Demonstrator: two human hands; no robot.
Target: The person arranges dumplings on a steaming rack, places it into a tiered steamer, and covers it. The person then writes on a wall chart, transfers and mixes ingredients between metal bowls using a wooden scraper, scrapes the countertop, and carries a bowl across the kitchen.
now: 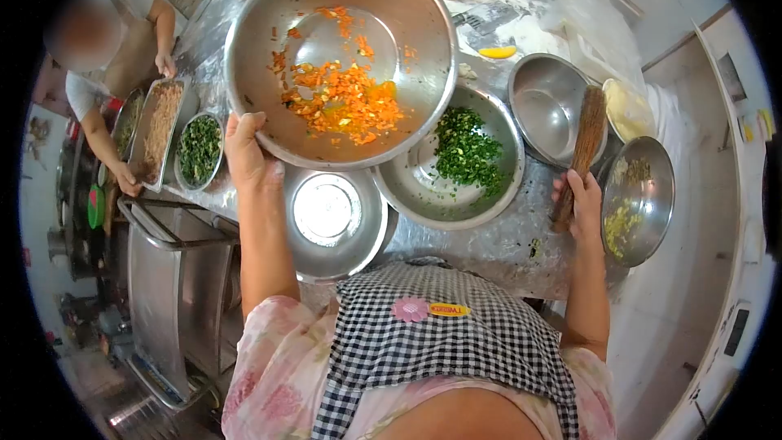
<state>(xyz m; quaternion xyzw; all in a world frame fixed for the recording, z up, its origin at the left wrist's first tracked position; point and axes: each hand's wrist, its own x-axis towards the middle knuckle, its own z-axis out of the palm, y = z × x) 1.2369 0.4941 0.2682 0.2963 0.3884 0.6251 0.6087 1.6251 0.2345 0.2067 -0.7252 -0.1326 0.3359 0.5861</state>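
Steel, large: one bowl [423, 33], raised in the left hand [247, 147] and overlapping the near bowls from where I stand. Contents: chopped carrot [346, 106], heaped toward the near side, with scraps clinging to the wall. Left fingers clamped at the rim, thumb over the edge, the others hidden beneath. Whether the far side touches the tabletop [513, 228], I cannot tell.

Brown, rough: one stick [588, 130], slanting in the right hand [582, 204]. Right fingers wrapped around its lower part; its upper end crosses the edge of the right bowl [546, 106].

Steel, on the tabletop: the greens bowl [411, 179], partly behind the carrot, holding chopped greens [468, 147]; the shiny bowl [330, 212], nearest the apron [440, 310]; the outer bowl [656, 187], beside the right hand, with pale yellow bits [621, 228] inside.

Yellow: one curved piece [498, 52], beyond the greens; one pale lump [627, 110], just beside the right bowl.

At the left: a smaller bowl of dark greens [199, 147]; next to it a tray [191, 102] of brown filling [163, 126], a co-worker's two hands [166, 63] at its ends.
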